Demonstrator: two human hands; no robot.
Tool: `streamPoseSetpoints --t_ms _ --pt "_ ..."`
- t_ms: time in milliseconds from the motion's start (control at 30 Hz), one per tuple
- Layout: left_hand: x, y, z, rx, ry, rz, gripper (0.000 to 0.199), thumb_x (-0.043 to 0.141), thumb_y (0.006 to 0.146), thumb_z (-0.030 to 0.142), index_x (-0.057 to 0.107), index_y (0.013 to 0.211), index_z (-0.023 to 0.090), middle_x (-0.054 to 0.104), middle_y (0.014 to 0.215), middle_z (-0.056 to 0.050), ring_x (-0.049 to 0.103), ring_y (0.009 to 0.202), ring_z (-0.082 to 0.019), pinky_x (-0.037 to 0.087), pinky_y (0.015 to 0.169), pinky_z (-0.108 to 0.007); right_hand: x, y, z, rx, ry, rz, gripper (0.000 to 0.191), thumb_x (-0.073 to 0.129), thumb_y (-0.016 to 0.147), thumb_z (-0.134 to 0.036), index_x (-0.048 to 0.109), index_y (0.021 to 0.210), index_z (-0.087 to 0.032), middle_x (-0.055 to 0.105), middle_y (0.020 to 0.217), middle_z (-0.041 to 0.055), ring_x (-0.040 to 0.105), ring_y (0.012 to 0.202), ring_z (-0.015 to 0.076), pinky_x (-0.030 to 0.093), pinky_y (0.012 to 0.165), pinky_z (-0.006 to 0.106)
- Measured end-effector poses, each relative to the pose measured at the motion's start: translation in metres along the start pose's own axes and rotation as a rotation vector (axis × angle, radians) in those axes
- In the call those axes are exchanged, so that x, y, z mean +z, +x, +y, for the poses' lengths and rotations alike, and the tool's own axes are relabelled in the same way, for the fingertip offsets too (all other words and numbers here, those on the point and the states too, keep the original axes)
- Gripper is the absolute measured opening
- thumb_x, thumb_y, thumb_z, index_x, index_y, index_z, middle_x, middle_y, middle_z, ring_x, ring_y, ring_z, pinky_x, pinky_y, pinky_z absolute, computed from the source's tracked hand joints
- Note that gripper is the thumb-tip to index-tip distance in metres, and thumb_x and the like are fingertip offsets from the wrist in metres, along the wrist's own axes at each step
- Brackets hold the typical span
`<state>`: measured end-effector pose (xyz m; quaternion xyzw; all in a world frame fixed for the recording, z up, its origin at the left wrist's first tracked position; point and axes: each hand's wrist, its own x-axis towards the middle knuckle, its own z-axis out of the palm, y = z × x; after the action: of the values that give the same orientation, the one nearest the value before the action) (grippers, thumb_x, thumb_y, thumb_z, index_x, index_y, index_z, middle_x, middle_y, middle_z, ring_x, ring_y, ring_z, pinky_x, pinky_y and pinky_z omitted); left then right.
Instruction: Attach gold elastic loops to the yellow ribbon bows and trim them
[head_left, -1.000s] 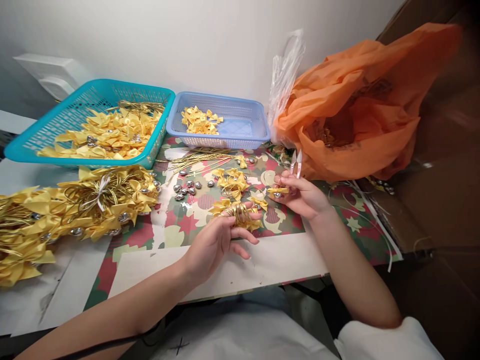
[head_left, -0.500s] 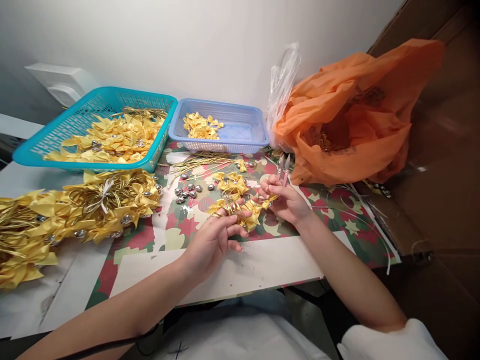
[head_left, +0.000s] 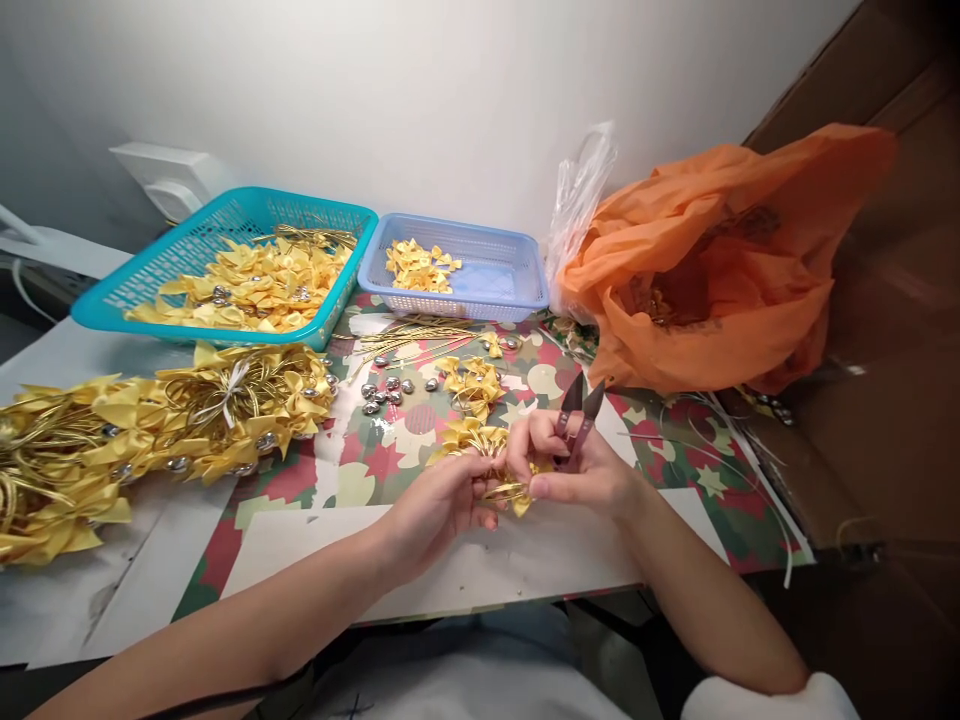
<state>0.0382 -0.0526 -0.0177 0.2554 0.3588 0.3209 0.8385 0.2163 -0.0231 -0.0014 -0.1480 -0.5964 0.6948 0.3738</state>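
Observation:
My left hand (head_left: pixel 442 500) is closed around a bunch of yellow ribbon bows (head_left: pixel 469 438) by their gold cords, low over the front of the table. Against it, my right hand (head_left: pixel 570 470) has thumb and fingertips at the same gold cords. Thread snips (head_left: pixel 576 415) are tucked in my right hand, blades pointing up and away. Fingers hide part of the cords. Just beyond lie a small cluster of yellow bows (head_left: pixel 474 385) and several silver bells (head_left: pixel 392 384). Behind those are loose gold cords (head_left: pixel 409 338) and a single bow with a silver bell (head_left: pixel 493 345).
A teal basket (head_left: pixel 97 308) of bows stands at the back left, beside a blue basket (head_left: pixel 525 300) with some bows. Tied bunches of bows (head_left: pixel 217 400) lie at left. An orange bag (head_left: pixel 697 350) and clear plastic (head_left: pixel 581 195) are at right, near cardboard (head_left: pixel 892 420).
My right hand has moved in to my left and now touches the cords there. The snips have come nearer with it. The whole view has shifted slightly.

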Motion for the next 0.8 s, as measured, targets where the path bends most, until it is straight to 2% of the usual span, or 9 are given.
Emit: streamPoseSetpoints --t_ms 133,233,333,467,533,633,700,767,800 --pt "0.005 0.001 -0.001 0.078 0.126 -0.016 0.025 0.083 0.061 0.028 0.065 0.073 0.015 0.055 0.065 0.003 0.043 0.060 -0.009 0.037 0.053 -0.020 0.004 0.005 0.001 -0.009 0.061 -0.019 0.043 0.070 0.085 -0.028 0.029 0.072 -0.024 0.053 0.075 -0.0019 0.050 0.065 0.0120 0.044 0.061 0.027" --pt "0.008 0.002 -0.003 0.156 0.208 0.055 0.038 0.088 0.055 0.033 0.062 0.076 0.017 0.054 0.064 0.005 0.042 0.059 -0.009 0.033 0.053 -0.021 0.009 0.009 0.003 -0.036 0.123 -0.042 0.042 0.070 0.085 -0.026 0.030 0.072 -0.024 0.053 0.074 -0.0026 0.047 0.063 0.0114 0.045 0.064 0.028" --pt "0.008 0.003 -0.005 0.182 0.267 0.083 0.040 0.089 0.054 0.039 0.059 0.067 0.016 0.053 0.062 0.004 0.042 0.059 -0.009 0.031 0.053 -0.022 0.011 0.011 0.004 -0.029 0.157 -0.058 0.043 0.071 0.085 -0.025 0.029 0.072 -0.024 0.052 0.072 -0.0031 0.047 0.065 0.0113 0.045 0.068 0.029" --pt "0.002 0.003 -0.004 0.069 0.301 -0.055 0.038 0.080 0.067 0.048 0.057 0.071 0.018 0.035 0.052 0.009 0.021 0.048 -0.006 0.016 0.047 -0.024 -0.004 0.003 -0.004 0.036 0.149 -0.059 0.043 0.071 0.086 -0.022 0.030 0.073 -0.023 0.054 0.075 -0.0029 0.050 0.067 0.0100 0.044 0.066 0.026" --pt "-0.001 0.001 -0.003 -0.030 0.299 -0.142 0.039 0.075 0.073 0.053 0.056 0.075 0.019 0.031 0.052 0.011 0.016 0.048 -0.007 0.012 0.047 -0.025 -0.016 -0.005 -0.012 0.118 0.122 -0.152 0.044 0.072 0.084 -0.019 0.030 0.073 -0.023 0.057 0.075 -0.0016 0.060 0.075 0.0130 0.047 0.071 0.028" --pt "-0.005 -0.001 -0.001 -0.162 0.302 -0.243 0.048 0.073 0.075 0.057 0.045 0.065 0.020 0.026 0.052 0.011 0.015 0.048 -0.007 0.010 0.047 -0.027 -0.032 -0.018 -0.024 0.171 0.118 -0.287 0.047 0.073 0.084 -0.019 0.028 0.070 -0.024 0.057 0.070 -0.0011 0.069 0.085 0.0193 0.051 0.073 0.031" --pt "-0.006 -0.001 0.000 -0.207 0.261 -0.293 0.053 0.071 0.077 0.057 0.037 0.061 0.021 0.025 0.054 0.010 0.015 0.048 -0.006 0.010 0.046 -0.026 -0.038 -0.022 -0.029 0.164 0.100 -0.241 0.048 0.073 0.083 -0.021 0.027 0.069 -0.024 0.056 0.069 -0.0019 0.069 0.082 0.0192 0.053 0.072 0.032" --pt "-0.008 -0.001 0.002 -0.214 0.168 -0.332 0.050 0.067 0.082 0.054 0.038 0.062 0.020 0.028 0.056 0.010 0.014 0.046 -0.005 0.011 0.044 -0.024 -0.038 -0.022 -0.030 0.135 0.024 -0.048 0.049 0.074 0.083 -0.025 0.028 0.068 -0.024 0.055 0.069 -0.0023 0.067 0.077 0.0175 0.054 0.073 0.034" --pt "-0.009 0.000 0.003 -0.197 0.111 -0.330 0.046 0.065 0.085 0.052 0.041 0.064 0.019 0.031 0.057 0.009 0.014 0.043 -0.004 0.011 0.042 -0.023 -0.037 -0.020 -0.029 0.096 -0.037 0.098 0.048 0.074 0.082 -0.027 0.028 0.068 -0.024 0.056 0.071 -0.0024 0.065 0.076 0.0166 0.055 0.075 0.034"
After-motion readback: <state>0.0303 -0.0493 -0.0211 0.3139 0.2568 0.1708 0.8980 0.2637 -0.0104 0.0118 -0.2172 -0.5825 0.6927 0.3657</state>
